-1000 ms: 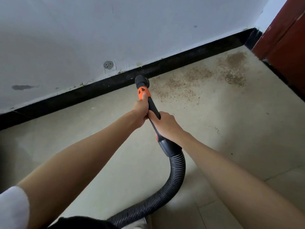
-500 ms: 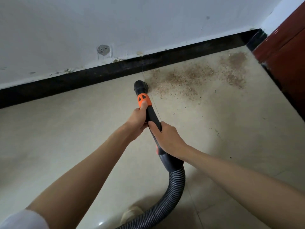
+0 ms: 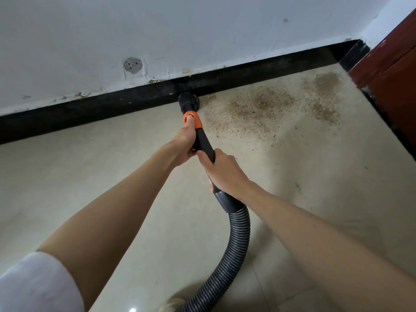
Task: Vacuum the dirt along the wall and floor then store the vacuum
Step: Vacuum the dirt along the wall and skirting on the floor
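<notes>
Floor point(image 3: 94, 181) is beige tile, met by black skirting point(image 3: 94, 109) under a white wall point(image 3: 202, 30); brown dirt point(image 3: 258, 106) is spread rightward. Vacuum wand point(image 3: 203, 144) is angled away, nozzle point(image 3: 188, 102) at the skirting, hose point(image 3: 236, 248) trailing back. Wand is gripped by left hand point(image 3: 182, 143) and right hand point(image 3: 225, 172), fingers curled.

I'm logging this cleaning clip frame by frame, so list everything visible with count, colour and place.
vacuum nozzle: one, black, at the skirting's foot
orange collar: one, behind the nozzle
wand: one, black, held in both hands
hose: one, grey ribbed, curving to bottom edge
dirt patch: brown, on floor right of the nozzle
skirting: black strip, along wall base
wall: white
wall plug: one, grey, round
floor: beige
door: red-brown, right
sleeve: white, bottom left
left hand: grips wand near collar
right hand: grips wand lower
</notes>
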Available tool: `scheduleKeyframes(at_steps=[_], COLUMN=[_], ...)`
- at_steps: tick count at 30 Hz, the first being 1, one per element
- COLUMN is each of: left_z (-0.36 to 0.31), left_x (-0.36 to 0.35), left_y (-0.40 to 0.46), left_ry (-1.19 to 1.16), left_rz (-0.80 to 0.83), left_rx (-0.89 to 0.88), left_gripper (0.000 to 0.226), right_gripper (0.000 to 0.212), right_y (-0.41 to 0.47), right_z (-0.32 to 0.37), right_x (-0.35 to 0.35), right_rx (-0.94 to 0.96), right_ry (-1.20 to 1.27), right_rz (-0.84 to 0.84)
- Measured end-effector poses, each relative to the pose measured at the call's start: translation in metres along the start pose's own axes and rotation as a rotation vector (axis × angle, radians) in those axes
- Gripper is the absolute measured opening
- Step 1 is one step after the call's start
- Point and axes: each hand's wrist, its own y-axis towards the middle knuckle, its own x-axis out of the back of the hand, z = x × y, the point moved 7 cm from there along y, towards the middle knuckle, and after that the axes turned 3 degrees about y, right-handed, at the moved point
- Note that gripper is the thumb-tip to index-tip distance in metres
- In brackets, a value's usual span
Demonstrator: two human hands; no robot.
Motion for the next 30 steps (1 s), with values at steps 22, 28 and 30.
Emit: scheduleKeyframes(at_steps=[22, 28, 30], left_z=[0.084, 0.088, 0.090], left_x=[-0.032, -0.057, -0.060], left_y=[-0.093, -0.099, -0.098], left_ry=[-0.180, -0.153, -0.137], left_rz=[0.102, 0.108, 0.109], left_rx=[0.059, 0.090, 0.093], left_gripper=[0.044, 0.049, 0.049], right_gripper=[0.048, 0.050, 0.049], right_y=[-0.108, -0.120, -0.122], right_z=[-0.050, -0.066, -0.069], right_x=[0.006, 0.017, 0.018], right_rx=[-0.065, -0.090, -0.089], right_ry=[-0.062, -0.046, -0.046], right_rz=[0.228, 0.178, 0.167])
